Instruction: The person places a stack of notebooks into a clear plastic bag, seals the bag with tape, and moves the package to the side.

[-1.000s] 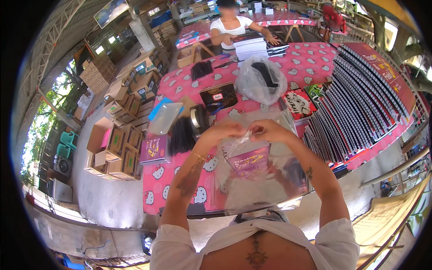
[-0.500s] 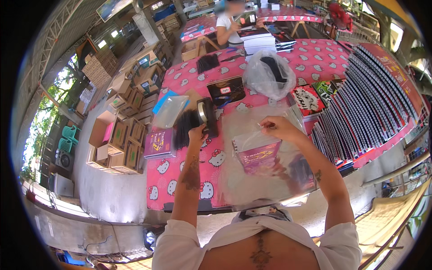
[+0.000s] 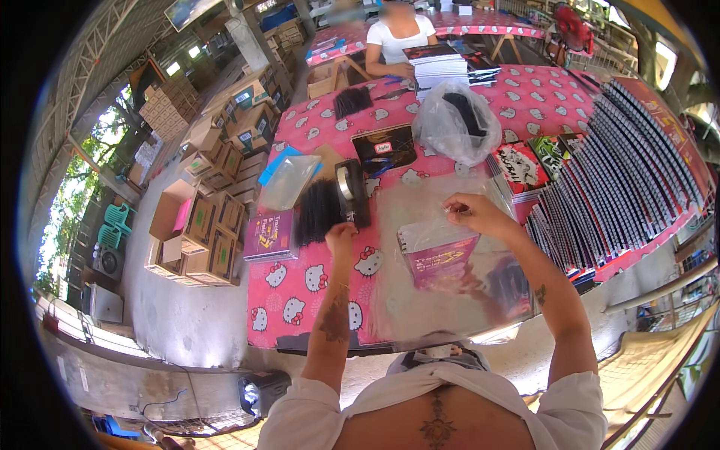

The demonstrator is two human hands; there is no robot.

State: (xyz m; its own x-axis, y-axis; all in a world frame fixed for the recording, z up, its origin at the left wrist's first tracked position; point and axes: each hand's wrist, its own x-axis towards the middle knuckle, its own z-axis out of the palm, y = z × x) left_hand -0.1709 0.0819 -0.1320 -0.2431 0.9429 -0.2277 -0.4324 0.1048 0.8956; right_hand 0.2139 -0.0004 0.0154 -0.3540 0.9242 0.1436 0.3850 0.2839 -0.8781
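Note:
My left hand point(image 3: 341, 234) is at the near end of a black tape dispenser point(image 3: 351, 191) on the pink table point(image 3: 300, 300), with its fingers curled shut. Anything between the fingers is too small to see. My right hand point(image 3: 469, 211) pinches the top edge of a clear plastic bag point(image 3: 420, 307) held up over the table. Inside that bag is a purple book point(image 3: 439, 256).
Left of the dispenser lie a black bristly bundle point(image 3: 319, 211), a pile of clear bags point(image 3: 289, 180) and a second purple book point(image 3: 268, 234). A white plastic sack point(image 3: 454, 124) stands behind. Rows of books point(image 3: 615, 180) fill the right. Cardboard boxes point(image 3: 202, 225) crowd the floor. A person point(image 3: 397, 37) sits opposite.
My left hand let go of the bag, reached to the tape dispenser and now sits at its near end. My right hand keeps the bag up, slightly further right.

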